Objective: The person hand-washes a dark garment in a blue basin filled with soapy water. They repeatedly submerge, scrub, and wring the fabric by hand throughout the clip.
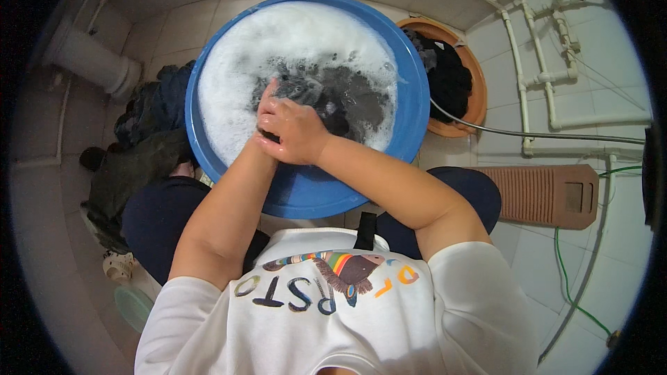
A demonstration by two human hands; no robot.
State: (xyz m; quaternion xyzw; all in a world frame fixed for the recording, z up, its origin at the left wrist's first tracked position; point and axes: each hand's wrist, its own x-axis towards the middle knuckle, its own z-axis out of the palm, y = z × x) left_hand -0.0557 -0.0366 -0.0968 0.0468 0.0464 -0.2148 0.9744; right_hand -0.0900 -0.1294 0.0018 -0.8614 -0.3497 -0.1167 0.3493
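Observation:
Over the near side of a round blue tub (pixel 417 90), my two wet hands are together. My right hand (pixel 297 128) lies across my left wrist, with its fingers and thumb closed around it. A small dark patch shows between that thumb and the fingers; I cannot tell what it is. My left hand (pixel 268 94) is mostly hidden behind the right one, and a finger of it stretches out toward the far side. White foam (pixel 299 28) covers much of the grey water. Dark wet cloth (pixel 302 88) shows just beyond my fingers.
An orange-brown basin (pixel 476 97) with dark clothes stands at the far right, a grey hose (pixel 542 132) near it. A brown washboard (pixel 535 196) lies by my right knee. Dark clothes (pixel 149 160) are heaped on the left. White pipes (pixel 521 83) line the right wall.

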